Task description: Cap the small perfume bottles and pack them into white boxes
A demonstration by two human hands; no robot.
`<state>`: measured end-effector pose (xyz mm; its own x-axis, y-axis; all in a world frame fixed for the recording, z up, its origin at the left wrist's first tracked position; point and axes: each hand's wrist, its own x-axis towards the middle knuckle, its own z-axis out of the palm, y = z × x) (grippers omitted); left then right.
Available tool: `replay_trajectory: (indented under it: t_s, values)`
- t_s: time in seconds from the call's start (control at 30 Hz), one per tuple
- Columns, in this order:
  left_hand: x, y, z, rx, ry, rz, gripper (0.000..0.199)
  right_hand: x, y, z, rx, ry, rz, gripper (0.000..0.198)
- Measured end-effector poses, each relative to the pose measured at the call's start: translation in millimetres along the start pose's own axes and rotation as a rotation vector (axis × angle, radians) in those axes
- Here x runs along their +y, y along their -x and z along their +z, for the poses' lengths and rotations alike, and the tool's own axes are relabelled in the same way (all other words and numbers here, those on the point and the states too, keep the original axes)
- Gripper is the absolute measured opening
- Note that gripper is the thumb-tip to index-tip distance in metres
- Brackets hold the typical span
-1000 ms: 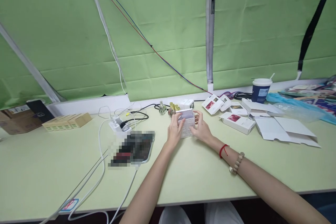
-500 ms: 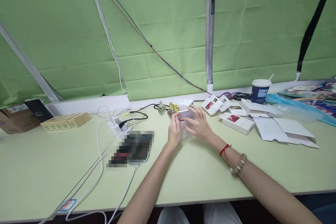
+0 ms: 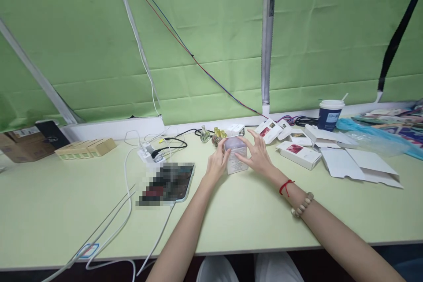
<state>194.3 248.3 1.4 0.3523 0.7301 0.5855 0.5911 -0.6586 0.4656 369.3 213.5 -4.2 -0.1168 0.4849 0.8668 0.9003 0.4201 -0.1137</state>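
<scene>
A small box (image 3: 237, 165) with a printed white front and a pale purple top stands upright on the table between my hands. My left hand (image 3: 217, 161) grips its left side, thumb on the front and fingers toward the back. On the right side, my right hand (image 3: 259, 156) holds the box with its thumb against the front and a fingertip at the top corner; its other fingers are raised. Just behind my left fingers are a clear glass bottle (image 3: 205, 135) and several small gold-capped bottles (image 3: 218, 132), partly hidden. Another white box (image 3: 235, 129) lies behind the held one.
White boxes with red pictures (image 3: 295, 150) and opened white cartons (image 3: 357, 163) lie to the right, near a lidded paper cup (image 3: 329, 114). On the left are a tablet (image 3: 181, 183), a power strip (image 3: 150, 154), white cables (image 3: 127, 176) and several tan boxes (image 3: 85, 149).
The purple flap or panel at the box's top now sits lower, and more of the printed front shows. My right hand has shifted right, off the top to the box's right side.
</scene>
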Motion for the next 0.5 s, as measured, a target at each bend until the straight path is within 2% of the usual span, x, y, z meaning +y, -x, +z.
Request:
replay_trajectory:
  t_s: [0.17, 0.33, 0.5]
  values:
    - [-1.0, -1.7, 0.5, -0.007, 0.049, -0.004, 0.047, 5.4, -0.6, 0.9, 0.001, -0.060, 0.079, 0.045]
    - [0.6, -0.7, 2.3, 0.017, 0.094, -0.040, 0.045, 8.0, -0.5, 3.8, 0.007, -0.182, 0.074, 0.036]
    - [2.8, -1.2, 3.0, 0.088, 0.150, -0.060, 0.036, 7.0, -3.2, 3.0, 0.049, -0.345, 0.122, 0.024]
